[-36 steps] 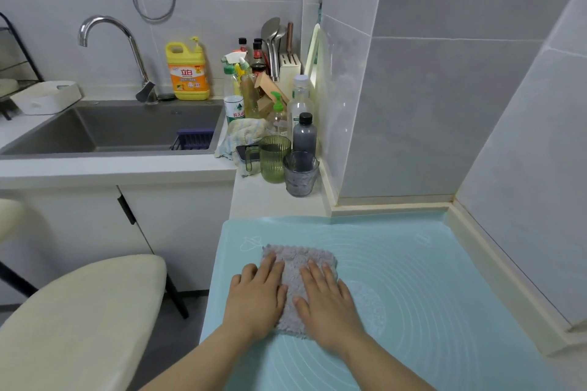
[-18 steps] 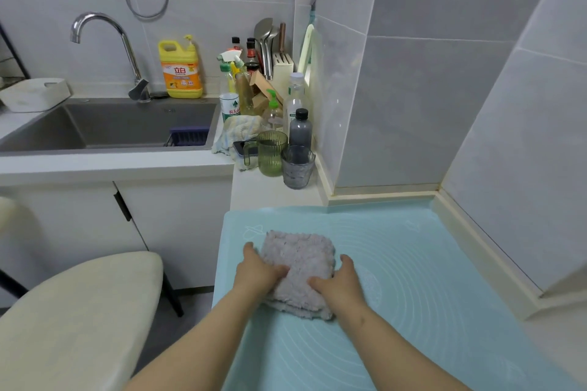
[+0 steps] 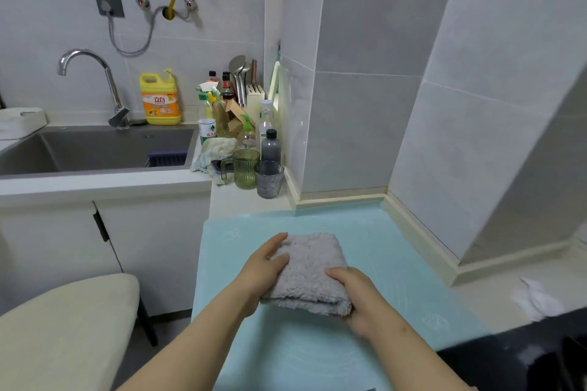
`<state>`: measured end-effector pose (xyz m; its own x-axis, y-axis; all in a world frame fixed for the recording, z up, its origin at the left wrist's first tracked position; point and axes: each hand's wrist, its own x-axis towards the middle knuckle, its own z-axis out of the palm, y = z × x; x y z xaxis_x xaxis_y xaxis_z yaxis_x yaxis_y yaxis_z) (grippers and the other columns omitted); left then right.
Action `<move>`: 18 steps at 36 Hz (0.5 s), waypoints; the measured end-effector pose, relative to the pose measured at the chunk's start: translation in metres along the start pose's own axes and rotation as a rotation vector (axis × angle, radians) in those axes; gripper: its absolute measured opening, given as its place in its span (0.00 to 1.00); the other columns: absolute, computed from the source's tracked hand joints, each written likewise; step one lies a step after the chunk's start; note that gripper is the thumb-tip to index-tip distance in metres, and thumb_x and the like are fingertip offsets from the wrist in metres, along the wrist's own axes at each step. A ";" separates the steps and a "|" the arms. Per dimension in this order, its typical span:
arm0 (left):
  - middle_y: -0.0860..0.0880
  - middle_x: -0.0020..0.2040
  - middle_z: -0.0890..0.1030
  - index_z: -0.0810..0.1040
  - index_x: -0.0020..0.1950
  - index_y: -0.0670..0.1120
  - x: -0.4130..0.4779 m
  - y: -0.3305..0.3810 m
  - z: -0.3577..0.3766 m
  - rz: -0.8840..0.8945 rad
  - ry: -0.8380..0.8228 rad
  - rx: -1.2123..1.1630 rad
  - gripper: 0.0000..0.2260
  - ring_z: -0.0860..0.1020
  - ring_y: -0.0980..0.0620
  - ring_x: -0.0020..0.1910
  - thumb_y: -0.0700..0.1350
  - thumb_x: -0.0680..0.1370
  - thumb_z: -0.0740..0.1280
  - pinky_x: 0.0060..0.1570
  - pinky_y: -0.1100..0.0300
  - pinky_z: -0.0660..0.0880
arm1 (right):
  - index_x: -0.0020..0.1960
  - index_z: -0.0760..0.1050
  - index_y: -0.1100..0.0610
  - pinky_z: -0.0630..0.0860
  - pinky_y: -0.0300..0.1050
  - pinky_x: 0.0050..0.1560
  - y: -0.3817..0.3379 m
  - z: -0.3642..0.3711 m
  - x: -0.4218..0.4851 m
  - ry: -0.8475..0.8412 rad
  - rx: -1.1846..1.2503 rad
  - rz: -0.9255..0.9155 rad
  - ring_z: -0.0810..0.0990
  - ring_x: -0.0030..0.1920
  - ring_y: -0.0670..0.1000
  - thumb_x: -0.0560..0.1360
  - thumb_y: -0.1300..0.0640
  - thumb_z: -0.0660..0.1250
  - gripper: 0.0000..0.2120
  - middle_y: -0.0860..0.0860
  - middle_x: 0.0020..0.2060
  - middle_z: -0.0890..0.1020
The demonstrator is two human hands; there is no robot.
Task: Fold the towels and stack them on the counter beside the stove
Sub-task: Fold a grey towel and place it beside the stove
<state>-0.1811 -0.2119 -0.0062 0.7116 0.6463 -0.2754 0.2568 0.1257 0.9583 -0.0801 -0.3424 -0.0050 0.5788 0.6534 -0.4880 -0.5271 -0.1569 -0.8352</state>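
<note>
A folded grey fluffy towel is held a little above the light blue mat on the counter. My left hand grips its left edge, thumb on top and fingers beneath. My right hand grips the near right corner the same way. The towel's near edge shows stacked folded layers. The black stove shows at the lower right, past the mat's right end.
A green cup and a grey cup stand behind the mat, with bottles and a knife block against the wall. The sink lies at the left. A cream stool stands lower left. White crumpled paper lies near the stove.
My hands went from pressing flat on the towel to gripping its sides and lifting it off the mat. The view has swung to the right, revealing the stove.
</note>
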 end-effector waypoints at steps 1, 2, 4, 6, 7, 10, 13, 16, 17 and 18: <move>0.50 0.66 0.72 0.71 0.66 0.55 -0.007 0.002 0.006 0.019 -0.012 0.014 0.15 0.72 0.49 0.63 0.42 0.81 0.58 0.64 0.54 0.71 | 0.56 0.73 0.62 0.77 0.42 0.28 0.002 -0.005 -0.008 0.036 -0.002 -0.022 0.81 0.43 0.58 0.77 0.64 0.62 0.09 0.61 0.48 0.82; 0.49 0.64 0.73 0.73 0.63 0.54 -0.015 0.003 0.012 0.022 -0.023 0.020 0.13 0.73 0.49 0.61 0.42 0.81 0.58 0.61 0.57 0.72 | 0.58 0.71 0.63 0.77 0.42 0.29 0.005 -0.009 -0.015 0.066 -0.005 -0.041 0.81 0.43 0.58 0.76 0.64 0.63 0.11 0.61 0.50 0.81; 0.48 0.61 0.76 0.75 0.57 0.53 -0.034 0.002 0.018 0.017 -0.039 0.029 0.10 0.75 0.49 0.56 0.42 0.81 0.58 0.51 0.59 0.73 | 0.62 0.69 0.63 0.77 0.45 0.33 0.012 -0.014 -0.033 0.102 -0.005 -0.074 0.81 0.46 0.59 0.76 0.64 0.64 0.15 0.61 0.52 0.80; 0.47 0.60 0.76 0.75 0.56 0.53 -0.055 -0.002 0.019 0.003 -0.045 0.041 0.09 0.76 0.48 0.54 0.43 0.81 0.58 0.44 0.60 0.73 | 0.66 0.66 0.60 0.77 0.47 0.37 0.021 -0.014 -0.054 0.122 -0.005 -0.098 0.80 0.46 0.58 0.75 0.64 0.64 0.20 0.59 0.52 0.78; 0.47 0.60 0.76 0.74 0.57 0.53 -0.066 -0.005 0.018 -0.009 -0.047 0.046 0.09 0.76 0.47 0.53 0.44 0.81 0.58 0.42 0.60 0.73 | 0.68 0.63 0.57 0.77 0.47 0.38 0.026 -0.014 -0.067 0.131 -0.016 -0.102 0.80 0.46 0.57 0.76 0.64 0.64 0.22 0.57 0.52 0.77; 0.48 0.58 0.75 0.72 0.61 0.54 -0.105 -0.016 0.015 -0.007 -0.047 0.065 0.10 0.77 0.49 0.50 0.46 0.82 0.57 0.39 0.60 0.74 | 0.73 0.57 0.49 0.78 0.46 0.39 0.040 -0.012 -0.107 0.138 -0.076 -0.128 0.79 0.46 0.53 0.76 0.63 0.64 0.29 0.55 0.54 0.74; 0.51 0.55 0.75 0.73 0.61 0.51 -0.145 -0.027 0.014 0.063 -0.055 0.082 0.09 0.76 0.52 0.51 0.45 0.82 0.58 0.48 0.61 0.75 | 0.73 0.57 0.47 0.78 0.47 0.43 0.060 -0.012 -0.151 0.165 -0.082 -0.198 0.80 0.49 0.53 0.77 0.63 0.63 0.29 0.55 0.58 0.74; 0.49 0.57 0.76 0.74 0.59 0.50 -0.187 -0.041 0.021 0.066 -0.078 0.077 0.09 0.76 0.49 0.55 0.45 0.81 0.59 0.58 0.57 0.74 | 0.69 0.61 0.44 0.78 0.47 0.43 0.085 -0.016 -0.202 0.182 -0.051 -0.237 0.80 0.48 0.51 0.77 0.64 0.61 0.26 0.52 0.57 0.76; 0.48 0.58 0.76 0.75 0.59 0.50 -0.202 -0.045 0.025 0.055 -0.093 0.075 0.08 0.76 0.49 0.56 0.45 0.81 0.60 0.57 0.56 0.74 | 0.68 0.62 0.43 0.78 0.46 0.42 0.093 -0.018 -0.218 0.188 -0.038 -0.237 0.80 0.48 0.51 0.78 0.64 0.61 0.25 0.51 0.55 0.76; 0.48 0.58 0.77 0.75 0.58 0.51 -0.217 -0.048 0.028 0.043 -0.118 0.070 0.08 0.77 0.49 0.55 0.45 0.81 0.60 0.55 0.57 0.75 | 0.68 0.63 0.44 0.79 0.45 0.41 0.102 -0.021 -0.235 0.198 -0.029 -0.237 0.81 0.48 0.51 0.78 0.65 0.60 0.24 0.52 0.56 0.77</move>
<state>-0.3291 -0.3793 0.0051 0.7937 0.5568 -0.2449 0.2662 0.0440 0.9629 -0.2562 -0.5273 0.0192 0.7947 0.5179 -0.3166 -0.3469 -0.0404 -0.9370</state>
